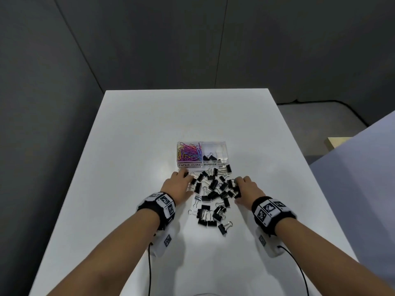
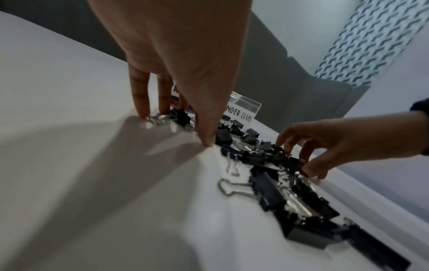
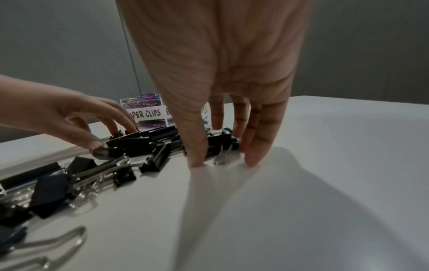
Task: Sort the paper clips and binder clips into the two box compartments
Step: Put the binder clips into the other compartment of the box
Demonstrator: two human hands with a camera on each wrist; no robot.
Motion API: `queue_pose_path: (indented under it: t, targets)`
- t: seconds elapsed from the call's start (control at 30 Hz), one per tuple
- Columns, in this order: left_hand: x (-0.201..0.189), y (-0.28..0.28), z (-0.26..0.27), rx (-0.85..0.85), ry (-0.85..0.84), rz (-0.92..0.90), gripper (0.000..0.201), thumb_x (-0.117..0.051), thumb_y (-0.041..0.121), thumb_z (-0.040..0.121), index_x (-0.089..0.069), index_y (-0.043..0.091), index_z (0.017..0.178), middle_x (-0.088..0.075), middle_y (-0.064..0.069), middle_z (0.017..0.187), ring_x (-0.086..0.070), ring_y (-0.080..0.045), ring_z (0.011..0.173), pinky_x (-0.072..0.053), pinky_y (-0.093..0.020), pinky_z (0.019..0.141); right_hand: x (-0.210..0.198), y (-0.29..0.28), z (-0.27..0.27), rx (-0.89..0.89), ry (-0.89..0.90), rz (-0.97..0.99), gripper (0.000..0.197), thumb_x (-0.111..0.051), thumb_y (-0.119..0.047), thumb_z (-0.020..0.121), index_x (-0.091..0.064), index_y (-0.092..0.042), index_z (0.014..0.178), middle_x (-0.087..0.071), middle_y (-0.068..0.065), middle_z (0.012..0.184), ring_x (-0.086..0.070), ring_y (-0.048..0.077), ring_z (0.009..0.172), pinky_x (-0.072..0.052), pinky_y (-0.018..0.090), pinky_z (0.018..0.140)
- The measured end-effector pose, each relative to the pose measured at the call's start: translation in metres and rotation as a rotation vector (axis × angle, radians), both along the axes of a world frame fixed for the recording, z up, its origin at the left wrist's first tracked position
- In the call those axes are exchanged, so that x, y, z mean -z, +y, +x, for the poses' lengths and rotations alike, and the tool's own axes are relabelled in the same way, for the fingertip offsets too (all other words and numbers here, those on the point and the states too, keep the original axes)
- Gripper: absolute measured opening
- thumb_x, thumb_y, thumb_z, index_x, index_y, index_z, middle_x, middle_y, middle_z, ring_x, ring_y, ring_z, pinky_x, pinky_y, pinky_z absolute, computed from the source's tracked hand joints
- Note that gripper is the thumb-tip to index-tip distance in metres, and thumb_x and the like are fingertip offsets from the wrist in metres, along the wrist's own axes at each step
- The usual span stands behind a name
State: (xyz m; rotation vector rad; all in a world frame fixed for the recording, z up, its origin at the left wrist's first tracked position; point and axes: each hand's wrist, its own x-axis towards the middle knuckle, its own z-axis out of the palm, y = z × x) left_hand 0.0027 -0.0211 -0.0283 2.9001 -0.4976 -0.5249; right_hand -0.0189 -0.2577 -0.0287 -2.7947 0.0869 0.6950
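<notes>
A clear two-compartment box (image 1: 201,164) stands mid-table, labelled PAPER CLIPS and BINDER CLIPS. Coloured paper clips (image 1: 189,152) fill its left compartment; a few black binder clips (image 1: 209,158) lie in the right one. Several more binder clips (image 1: 213,193) are scattered in a pile just in front of the box. My left hand (image 1: 188,182) (image 2: 178,128) touches the pile's left edge, fingertips down on clip handles and the table. On the right edge is my right hand (image 1: 237,189) (image 3: 223,161), its straight fingers and thumb tip-down on the table with clips between them.
The white table (image 1: 149,124) has bare surface on all sides of the pile and box. A second pale surface (image 1: 363,167) adjoins on the right. Black cables (image 1: 149,263) trail from both wrist devices toward me. Grey walls stand behind.
</notes>
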Motion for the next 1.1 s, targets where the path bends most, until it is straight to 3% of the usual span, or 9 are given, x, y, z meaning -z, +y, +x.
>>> queue_pose_path:
  t: [0.13,0.2,0.37,0.63,0.77,0.93,1.03,1.1]
  targets:
    - [0.001,-0.007,-0.001,-0.058,0.06,-0.08,0.066,-0.061,0.037,0.087,-0.031,0.022,0.144,-0.023,-0.005,0.15,-0.037,-0.027,0.129,-0.049,-0.038,0.095,-0.001,-0.003,0.004,0.049,0.017,0.05,0.089,-0.072,-0.013,0.075,-0.017,-0.026,0.144,-0.02,0.014,0.145,-0.048,0.034,0.12,-0.048,0.044,0.097]
    - [0.0,-0.012,-0.001,-0.086,0.096,-0.102,0.074,-0.063,0.042,0.084,-0.027,0.023,0.146,-0.021,-0.006,0.151,-0.034,-0.027,0.131,-0.046,-0.04,0.101,-0.003,-0.005,0.009,0.024,0.061,0.035,0.093,-0.074,-0.016,0.075,-0.015,-0.027,0.146,-0.014,0.013,0.149,-0.045,0.034,0.124,-0.046,0.044,0.101]
    - [-0.002,-0.028,-0.003,-0.112,0.152,-0.132,0.078,-0.067,0.044,0.082,-0.028,0.025,0.146,-0.025,-0.008,0.147,-0.031,-0.028,0.133,-0.041,-0.041,0.107,-0.005,-0.004,0.012,-0.041,0.083,0.025,0.07,-0.073,-0.016,0.075,-0.036,-0.019,0.135,-0.031,0.012,0.134,-0.051,0.031,0.111,-0.049,0.043,0.096]
    - [-0.003,-0.035,0.001,-0.165,0.194,-0.153,0.062,-0.075,0.036,0.076,-0.045,0.018,0.128,-0.038,-0.007,0.137,-0.037,-0.029,0.126,-0.042,-0.038,0.103,-0.007,-0.004,0.013,0.027,0.129,0.078,0.065,-0.074,-0.011,0.071,-0.036,-0.017,0.124,-0.033,0.01,0.127,-0.06,0.031,0.097,-0.056,0.039,0.083]
    - [-0.003,-0.033,0.004,-0.138,0.283,-0.163,0.06,-0.076,0.033,0.076,-0.046,0.02,0.126,-0.037,-0.01,0.136,-0.04,-0.03,0.124,-0.041,-0.039,0.102,-0.007,-0.001,0.014,-0.004,0.135,0.03,0.059,-0.072,-0.018,0.073,-0.035,-0.015,0.119,-0.04,0.01,0.12,-0.058,0.029,0.095,-0.052,0.035,0.078]
    - [-0.005,-0.031,0.008,-0.065,0.311,-0.146,0.046,-0.074,0.031,0.078,-0.053,0.016,0.116,-0.042,-0.011,0.129,-0.044,-0.03,0.119,-0.041,-0.037,0.098,-0.002,-0.001,0.015,-0.041,0.061,0.009,0.033,-0.055,-0.014,0.086,-0.044,-0.011,0.117,-0.047,0.013,0.12,-0.059,0.03,0.093,-0.052,0.037,0.082]
    - [-0.005,-0.03,0.006,-0.044,0.305,-0.168,0.048,-0.073,0.03,0.079,-0.051,0.016,0.12,-0.046,-0.01,0.127,-0.047,-0.029,0.117,-0.041,-0.036,0.097,0.0,-0.005,0.015,-0.008,0.016,0.052,0.011,-0.05,-0.009,0.087,-0.046,-0.011,0.098,-0.048,0.013,0.116,-0.05,0.025,0.08,-0.046,0.034,0.075]
    - [-0.004,-0.03,0.005,-0.04,0.315,-0.187,0.056,-0.073,0.029,0.08,-0.046,0.018,0.127,-0.048,-0.01,0.128,-0.048,-0.028,0.118,-0.041,-0.036,0.099,0.002,-0.007,0.015,0.017,0.011,0.076,0.011,-0.049,-0.005,0.085,-0.045,-0.013,0.091,-0.048,0.012,0.11,-0.047,0.024,0.078,-0.04,0.03,0.07]
